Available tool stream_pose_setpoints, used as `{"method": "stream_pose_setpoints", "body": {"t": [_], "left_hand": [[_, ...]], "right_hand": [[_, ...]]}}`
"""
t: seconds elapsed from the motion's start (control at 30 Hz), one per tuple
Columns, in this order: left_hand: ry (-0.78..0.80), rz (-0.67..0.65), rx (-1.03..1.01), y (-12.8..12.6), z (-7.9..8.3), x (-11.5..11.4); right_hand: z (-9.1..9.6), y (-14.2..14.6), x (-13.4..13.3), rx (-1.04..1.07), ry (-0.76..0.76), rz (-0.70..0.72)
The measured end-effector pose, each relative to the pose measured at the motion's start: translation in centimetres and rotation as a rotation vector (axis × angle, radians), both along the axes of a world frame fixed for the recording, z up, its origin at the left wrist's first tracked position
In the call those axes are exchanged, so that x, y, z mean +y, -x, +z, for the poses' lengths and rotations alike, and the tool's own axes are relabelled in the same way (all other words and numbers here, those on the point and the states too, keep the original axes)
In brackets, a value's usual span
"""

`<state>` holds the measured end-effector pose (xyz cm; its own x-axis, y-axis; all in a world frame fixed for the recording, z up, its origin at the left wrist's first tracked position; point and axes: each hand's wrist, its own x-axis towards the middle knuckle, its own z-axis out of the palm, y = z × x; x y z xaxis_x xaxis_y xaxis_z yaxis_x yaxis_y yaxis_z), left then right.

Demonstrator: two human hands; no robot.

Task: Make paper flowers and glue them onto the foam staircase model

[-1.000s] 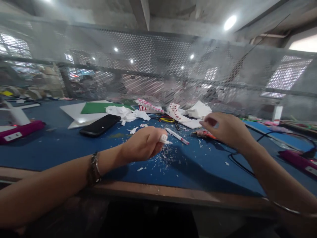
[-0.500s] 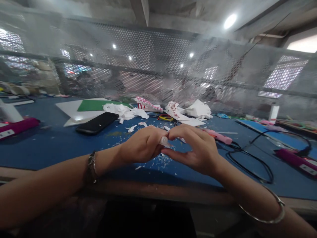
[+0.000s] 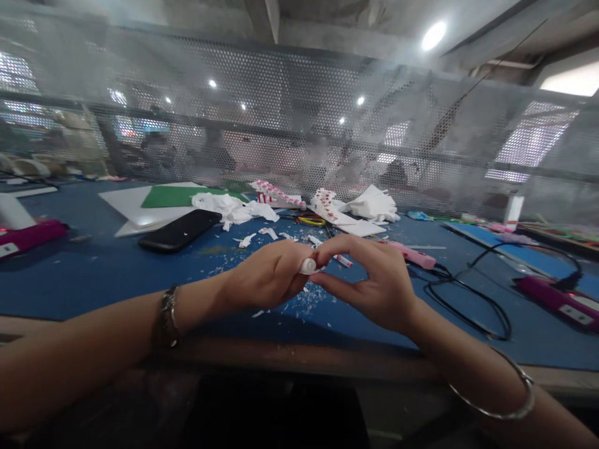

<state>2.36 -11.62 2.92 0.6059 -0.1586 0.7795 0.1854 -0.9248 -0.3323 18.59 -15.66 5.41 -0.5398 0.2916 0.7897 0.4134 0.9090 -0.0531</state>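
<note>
My left hand (image 3: 271,274) is closed around a small white round-ended piece (image 3: 308,267), whose rounded tip shows beyond the thumb; the fist hides the rest of it. Against the right side of that piece, my right hand (image 3: 374,280) brings its thumb and index finger together in a curved pinch. Both hands meet just above the blue tabletop (image 3: 187,280). White scraps (image 3: 304,302) lie scattered under and around them.
To the left lies a black phone (image 3: 182,231), by white sheets and a green sheet (image 3: 173,196). Crumpled white paper (image 3: 372,204), yellow-handled pliers or scissors (image 3: 311,220) and a pink corded tool (image 3: 414,255) lie behind. A black cable (image 3: 468,305) loops at right. Perforated mesh (image 3: 290,112) stands behind.
My right thumb has moved up toward the index finger, closing on the white piece. More of the piece's round end shows now. My left hand has barely moved.
</note>
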Motion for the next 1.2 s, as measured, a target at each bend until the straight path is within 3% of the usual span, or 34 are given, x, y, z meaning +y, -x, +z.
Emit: {"method": "stream_pose_setpoints", "body": {"t": [0.17, 0.37, 0.7, 1.0, 1.2], "left_hand": [[0.107, 0.029, 0.051, 0.0, 0.1, -0.32], [0.024, 0.074, 0.001, 0.03, -0.3, -0.34], [0.063, 0.095, -0.037, 0.01, -0.03, -0.73], [0.015, 0.066, 0.009, 0.1, -0.19, -0.44], [0.175, 0.028, 0.123, 0.13, 0.16, -0.46]], "right_hand": [[0.01, -0.1, -0.05, 0.013, 0.051, 0.024], [-0.05, -0.08, -0.12, 0.076, 0.115, 0.038], [0.09, 0.03, -0.29, 0.103, 0.11, 0.07], [-0.32, 0.15, -0.4, 0.161, 0.334, 0.126], [-0.05, -0.16, -0.39, 0.184, 0.462, 0.175]]}}
